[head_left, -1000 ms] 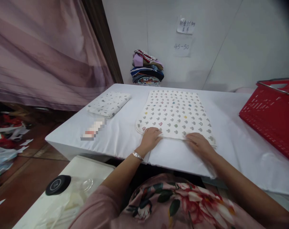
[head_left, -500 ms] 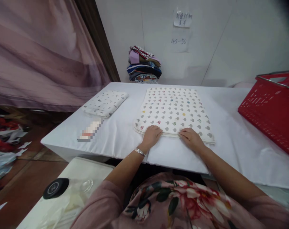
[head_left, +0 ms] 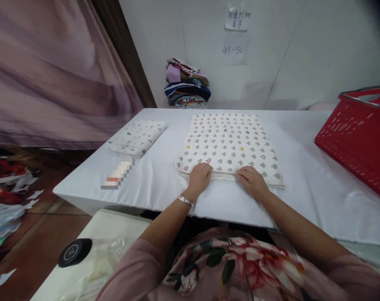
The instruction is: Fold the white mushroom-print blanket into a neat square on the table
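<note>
A folded white cloth with grey and coloured mushroom prints [head_left: 229, 140] lies on the white-covered table in front of me. My left hand [head_left: 200, 177] pinches its near edge left of the middle, with a silver bracelet on the wrist. Farther right along the same edge, my right hand [head_left: 252, 179] has its fingers closed on the cloth. Between the hands the top layer is slightly raised over the layers below. The fingertips' undersides are hidden.
Another folded printed cloth [head_left: 138, 137] lies at the table's left, behind a blurred flat item [head_left: 118, 173]. A red basket [head_left: 359, 138] stands at the right. Stacked fabrics [head_left: 187, 85] sit beyond the far edge. A white surface [head_left: 98, 228] holds a black round object [head_left: 75, 252] and clear plastic.
The top layer at the near edge is lifted a little between my hands, showing more of the layer beneath. The view has shifted slightly.
</note>
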`<act>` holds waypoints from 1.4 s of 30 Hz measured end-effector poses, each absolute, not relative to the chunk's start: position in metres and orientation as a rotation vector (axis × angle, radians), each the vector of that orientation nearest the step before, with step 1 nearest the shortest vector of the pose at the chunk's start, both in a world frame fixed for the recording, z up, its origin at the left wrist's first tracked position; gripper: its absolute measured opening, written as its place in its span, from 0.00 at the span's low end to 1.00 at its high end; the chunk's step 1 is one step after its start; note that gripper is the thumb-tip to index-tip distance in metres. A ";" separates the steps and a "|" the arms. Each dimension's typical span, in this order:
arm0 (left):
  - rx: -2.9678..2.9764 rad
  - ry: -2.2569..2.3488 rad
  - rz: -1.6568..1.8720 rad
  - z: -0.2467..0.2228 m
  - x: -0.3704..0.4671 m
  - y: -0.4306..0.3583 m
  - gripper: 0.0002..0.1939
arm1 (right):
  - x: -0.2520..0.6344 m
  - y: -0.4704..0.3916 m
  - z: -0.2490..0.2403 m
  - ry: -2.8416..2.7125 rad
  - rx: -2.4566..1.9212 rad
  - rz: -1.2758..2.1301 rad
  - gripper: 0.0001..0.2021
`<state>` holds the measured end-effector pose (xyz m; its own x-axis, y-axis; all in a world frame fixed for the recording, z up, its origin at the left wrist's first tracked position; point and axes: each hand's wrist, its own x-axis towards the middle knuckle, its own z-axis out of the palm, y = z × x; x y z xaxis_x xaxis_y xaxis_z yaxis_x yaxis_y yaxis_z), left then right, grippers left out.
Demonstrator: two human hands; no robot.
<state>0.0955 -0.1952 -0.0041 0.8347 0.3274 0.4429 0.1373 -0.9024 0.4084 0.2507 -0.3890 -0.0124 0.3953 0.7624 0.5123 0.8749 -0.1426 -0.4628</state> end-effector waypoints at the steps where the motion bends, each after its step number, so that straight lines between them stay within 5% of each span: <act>1: 2.657 0.340 0.742 -0.003 0.095 -0.197 0.09 | 0.251 -0.389 -0.013 -1.404 -1.933 -0.198 0.12; 42: 2.822 -0.010 0.756 -0.003 0.108 -0.216 0.08 | 0.248 -0.380 -0.016 -1.672 -1.858 -0.388 0.12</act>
<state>0.1082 -0.2157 -0.0032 0.8678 0.0499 0.4944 -0.0629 -0.9759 0.2091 0.2475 -0.3801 -0.0157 0.1629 0.7949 0.5845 0.9710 -0.0240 -0.2379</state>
